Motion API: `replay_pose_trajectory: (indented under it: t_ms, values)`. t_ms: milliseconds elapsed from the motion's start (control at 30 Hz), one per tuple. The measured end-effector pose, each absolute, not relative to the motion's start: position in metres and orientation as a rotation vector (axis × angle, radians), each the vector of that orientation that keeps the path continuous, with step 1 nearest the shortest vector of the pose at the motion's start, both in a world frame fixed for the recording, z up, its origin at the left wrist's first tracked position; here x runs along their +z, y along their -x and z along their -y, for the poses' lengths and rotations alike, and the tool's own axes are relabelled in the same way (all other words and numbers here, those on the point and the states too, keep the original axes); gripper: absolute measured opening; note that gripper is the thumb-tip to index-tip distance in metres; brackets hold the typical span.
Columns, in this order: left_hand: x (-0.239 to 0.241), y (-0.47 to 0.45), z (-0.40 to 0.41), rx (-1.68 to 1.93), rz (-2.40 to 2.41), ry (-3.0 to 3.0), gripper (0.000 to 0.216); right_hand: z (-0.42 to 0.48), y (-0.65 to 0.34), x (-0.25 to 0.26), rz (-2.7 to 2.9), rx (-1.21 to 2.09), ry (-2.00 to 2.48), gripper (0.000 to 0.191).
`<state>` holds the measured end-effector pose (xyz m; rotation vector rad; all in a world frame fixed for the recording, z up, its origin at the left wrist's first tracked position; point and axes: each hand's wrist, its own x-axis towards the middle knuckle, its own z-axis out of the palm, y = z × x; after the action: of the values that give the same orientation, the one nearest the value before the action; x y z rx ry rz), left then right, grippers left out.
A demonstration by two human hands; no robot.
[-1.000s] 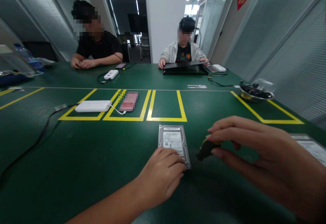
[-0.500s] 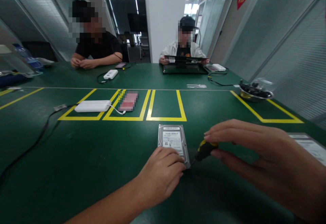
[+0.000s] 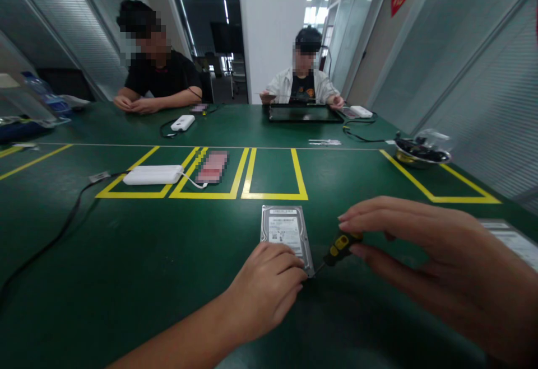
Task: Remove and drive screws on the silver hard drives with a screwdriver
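A silver hard drive (image 3: 283, 224) with a white label lies flat on the green table in front of me. My left hand (image 3: 267, 285) is closed over its near end, fingers curled at the near right corner. In my right hand (image 3: 424, 251) is a black-and-yellow screwdriver (image 3: 341, 246), its handle end held between fingertips and thumb. The thin shaft slants down to the left, and its tip meets the drive's near right corner. Whether it sits in a screw is too small to tell. A second drive (image 3: 510, 240) shows partly behind my right hand.
Yellow tape rectangles (image 3: 275, 196) mark the green table (image 3: 138, 279). A white power bank (image 3: 153, 174) is cabled to a pixelated phone (image 3: 212, 167). A metal bowl (image 3: 422, 160) holds dark items. Two people sit opposite, one behind a black-framed panel (image 3: 306, 113).
The screwdriver handle has turned, showing more yellow, and my right fingertips have shifted slightly right. My left hand and the drive have stayed put. Opposite, a person's raised dark panel has lowered.
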<state>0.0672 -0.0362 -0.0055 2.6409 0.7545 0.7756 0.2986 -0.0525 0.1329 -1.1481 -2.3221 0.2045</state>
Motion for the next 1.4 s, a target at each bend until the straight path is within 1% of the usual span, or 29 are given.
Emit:
replay_pose_trajectory:
  t_ms: [167,400,533,600,833,1100,1400]
  values:
    - [-0.0053,-0.0671,0.0365,0.775,-0.751,-2.638,0.018,0.0533,-0.2977,0.134,2.332,0.253,1.182,0.014]
    - [-0.0052,-0.0671,0.0363,0.773,-0.75,-2.64,0.018,0.0535,-0.299,0.1312,2.304,0.186,1.213,0.025]
    - [-0.0058,-0.0668,0.0363,0.76,-0.753,-2.631,0.018,0.0526,-0.3014,0.1294,2.326,0.2,1.159,0.017]
    - [-0.0058,-0.0666,0.0364,0.763,-0.754,-2.63,0.018,0.0523,-0.3015,0.1299,2.322,0.201,1.178,0.016]
    - [-0.0059,-0.0668,0.0367,0.749,-0.768,-2.631,0.018,0.0536,-0.2984,0.1326,2.308,0.176,1.175,0.025]
    - [-0.0049,-0.0668,0.0366,0.766,-0.766,-2.639,0.017,0.0517,-0.2983,0.1312,2.296,0.221,1.2,0.014]
    - [-0.0049,-0.0671,0.0366,0.76,-0.763,-2.637,0.019,0.0535,-0.2995,0.1309,2.324,0.203,1.163,0.025]
